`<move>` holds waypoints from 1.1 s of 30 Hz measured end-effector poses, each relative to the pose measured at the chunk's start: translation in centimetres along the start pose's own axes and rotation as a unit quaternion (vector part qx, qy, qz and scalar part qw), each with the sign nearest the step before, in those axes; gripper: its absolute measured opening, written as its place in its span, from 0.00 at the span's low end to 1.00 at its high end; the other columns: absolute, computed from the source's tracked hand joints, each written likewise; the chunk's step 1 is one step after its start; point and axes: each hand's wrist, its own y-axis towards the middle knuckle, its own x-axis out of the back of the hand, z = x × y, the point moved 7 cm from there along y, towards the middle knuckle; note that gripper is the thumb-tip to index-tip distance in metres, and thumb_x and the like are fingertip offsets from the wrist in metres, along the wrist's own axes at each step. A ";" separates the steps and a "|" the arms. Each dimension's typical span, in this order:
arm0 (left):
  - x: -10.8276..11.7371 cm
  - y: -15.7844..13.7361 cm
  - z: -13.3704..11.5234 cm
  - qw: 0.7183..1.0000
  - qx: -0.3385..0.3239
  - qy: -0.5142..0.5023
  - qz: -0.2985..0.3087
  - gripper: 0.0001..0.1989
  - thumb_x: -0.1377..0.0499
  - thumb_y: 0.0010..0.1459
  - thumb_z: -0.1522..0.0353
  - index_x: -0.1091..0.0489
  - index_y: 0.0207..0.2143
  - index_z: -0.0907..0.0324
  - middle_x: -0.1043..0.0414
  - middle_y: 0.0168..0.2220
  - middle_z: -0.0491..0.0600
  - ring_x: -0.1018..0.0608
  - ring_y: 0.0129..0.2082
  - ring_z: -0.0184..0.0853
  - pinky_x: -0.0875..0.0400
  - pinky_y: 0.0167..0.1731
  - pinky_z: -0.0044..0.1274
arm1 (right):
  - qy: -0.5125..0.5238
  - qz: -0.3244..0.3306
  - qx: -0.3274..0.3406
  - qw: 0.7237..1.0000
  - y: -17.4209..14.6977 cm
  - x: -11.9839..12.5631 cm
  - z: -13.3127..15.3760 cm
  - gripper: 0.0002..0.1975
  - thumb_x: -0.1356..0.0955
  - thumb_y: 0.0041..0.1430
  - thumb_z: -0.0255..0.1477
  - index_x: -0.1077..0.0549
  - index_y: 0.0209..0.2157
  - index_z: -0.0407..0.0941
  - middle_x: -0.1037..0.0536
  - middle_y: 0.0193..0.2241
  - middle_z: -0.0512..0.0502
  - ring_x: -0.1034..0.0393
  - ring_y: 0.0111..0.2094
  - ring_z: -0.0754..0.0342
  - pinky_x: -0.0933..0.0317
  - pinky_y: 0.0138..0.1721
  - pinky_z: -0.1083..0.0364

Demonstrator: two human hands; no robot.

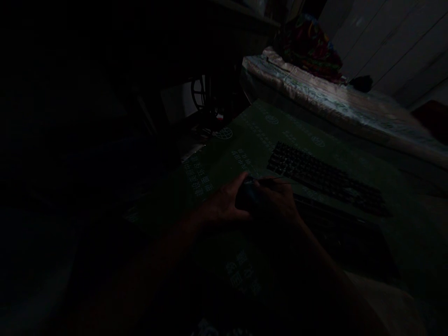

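The picture is very dark. Between my hands is a small dark rounded object that looks like a computer mouse (246,195). My left hand (226,203) wraps round its left side, the thumb up near its top end. From the right, my right hand (280,198) closes on it, fingertips at the upper edge. A thin dark line, a cable or a slim tool, runs along the top of the right hand; which one, I cannot tell. To the right lie a keyboard's key section (325,177) and, nearer, a dark flat keyboard base (350,233).
Beneath everything is a green printed board (227,161). Behind it stands a bed with a pale patterned sheet (315,88) and a colourful cloth bundle (311,46). At back left, a dark table has a spoked wheel (199,93) under it.
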 end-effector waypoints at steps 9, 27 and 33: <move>-0.1 0.3 0.3 1.000 0.001 -0.005 0.002 0.50 0.35 0.40 0.64 0.56 0.62 0.58 0.47 0.62 0.58 0.39 0.59 0.48 0.40 0.56 0.38 | -0.032 0.034 0.035 0.998 0.3 -1.9 -0.4 0.07 0.33 0.46 0.30 0.26 0.24 0.41 0.25 0.23 0.48 0.32 0.25 0.56 0.40 0.26 0.58; -0.1 0.3 0.0 0.999 -0.013 0.043 0.014 0.46 0.36 0.42 0.65 0.54 0.62 0.59 0.44 0.60 0.57 0.36 0.57 0.46 0.39 0.55 0.36 | 0.034 0.086 -0.014 0.996 -0.3 -2.7 -0.7 0.05 0.33 0.46 0.28 0.27 0.25 0.40 0.27 0.21 0.51 0.35 0.21 0.60 0.42 0.23 0.60; 0.0 0.3 -0.4 0.999 -0.015 0.049 0.010 0.45 0.36 0.42 0.63 0.53 0.61 0.56 0.42 0.59 0.56 0.34 0.56 0.46 0.37 0.53 0.37 | 0.007 0.081 0.005 0.997 -0.1 -2.3 -0.6 0.07 0.32 0.48 0.29 0.26 0.28 0.40 0.26 0.22 0.50 0.34 0.22 0.59 0.41 0.24 0.60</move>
